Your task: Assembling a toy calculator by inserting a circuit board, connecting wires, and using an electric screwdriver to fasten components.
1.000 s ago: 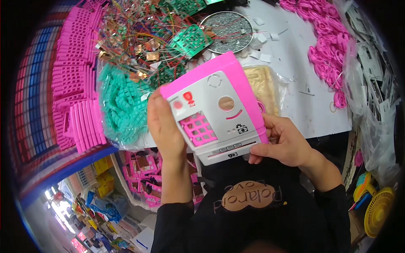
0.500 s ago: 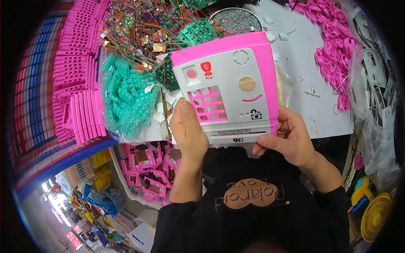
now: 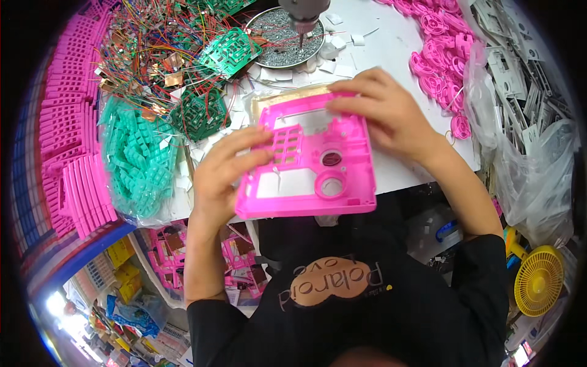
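A pink plastic front panel (image 3: 356, 177) lies inside-face up at the table's near edge, showing a grid of keypad holes, two round openings and small posts. My left hand (image 3: 223, 171) grips its left side, fingers reaching over beside the keypad grid. At the far right corner, my right hand (image 3: 391, 113) holds the panel with its fingers over the top edge. Under its far edge sits a tan block wrapped in clear plastic (image 3: 260, 105). Beyond it, an electric screwdriver (image 3: 304, 13) hangs tip down over a round dish of small screws (image 3: 266, 54).
Green circuit boards (image 3: 231, 54) with tangled wires pile up at the far left, beside a bag of teal keypads (image 3: 137, 159). Pink strips (image 3: 88, 196) stack further left. Pink loops (image 3: 437, 61) and grey-white parts (image 3: 510, 79) lie right. A bin of pink assemblies (image 3: 168, 251) stands below.
The panel has been flipped from its white printed face to its pink inside and lowered to the table. My right hand moved from its near corner to its far one. The screwdriver has come into view.
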A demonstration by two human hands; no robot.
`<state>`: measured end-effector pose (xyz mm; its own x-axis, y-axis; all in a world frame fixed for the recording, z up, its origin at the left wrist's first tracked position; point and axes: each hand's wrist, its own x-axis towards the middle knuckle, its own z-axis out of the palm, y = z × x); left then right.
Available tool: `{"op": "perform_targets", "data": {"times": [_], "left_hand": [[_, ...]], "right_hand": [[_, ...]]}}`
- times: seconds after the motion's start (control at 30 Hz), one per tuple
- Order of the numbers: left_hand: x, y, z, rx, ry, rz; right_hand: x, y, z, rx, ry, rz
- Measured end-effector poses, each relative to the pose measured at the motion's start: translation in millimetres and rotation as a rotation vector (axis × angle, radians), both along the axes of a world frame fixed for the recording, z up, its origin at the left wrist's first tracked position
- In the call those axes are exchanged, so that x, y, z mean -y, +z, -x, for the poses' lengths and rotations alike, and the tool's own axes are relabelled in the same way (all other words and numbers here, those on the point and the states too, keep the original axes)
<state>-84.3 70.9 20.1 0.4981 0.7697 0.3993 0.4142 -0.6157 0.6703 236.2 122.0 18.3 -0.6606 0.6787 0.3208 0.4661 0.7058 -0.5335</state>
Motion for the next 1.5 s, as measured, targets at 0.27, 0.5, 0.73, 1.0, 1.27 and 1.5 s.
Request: {"op": "perform_targets", "data": {"times": [0.27, 0.5, 0.73, 1.0, 1.27, 1.5], "left_hand": [[26.3, -10.5, 0.3, -0.261, -0.101, 0.037], [20.0, -10.8, -5.8, -0.24, -0.025, -0.017], [15.5, -11.8, -11.2, -0.208, 0.006, -0.032], [12.9, -7.4, -8.6, -0.179, 0.026, -0.075], [8.7, 8.8, -34.6, -0.366, -0.081, -0.055], [15.3, 0.6, -43.3, -0.458, -0.143, 0.007]], "right_hand": [[9.6, -10.3, 2.7, 0.163, 0.078, -0.063], [-12.8, -9.2, 6.2, 0.224, 0.136, -0.054], [-20.7, 5.4, -1.2, 0.203, 0.159, -0.059], [-15.4, -1.9, 0.6, 0.286, 0.15, -0.058], [-17.0, -9.7, 4.6, 0.225, 0.175, -0.014], [-15.5, -15.5, -3.6, 0.026, 0.14, -0.024]]}}
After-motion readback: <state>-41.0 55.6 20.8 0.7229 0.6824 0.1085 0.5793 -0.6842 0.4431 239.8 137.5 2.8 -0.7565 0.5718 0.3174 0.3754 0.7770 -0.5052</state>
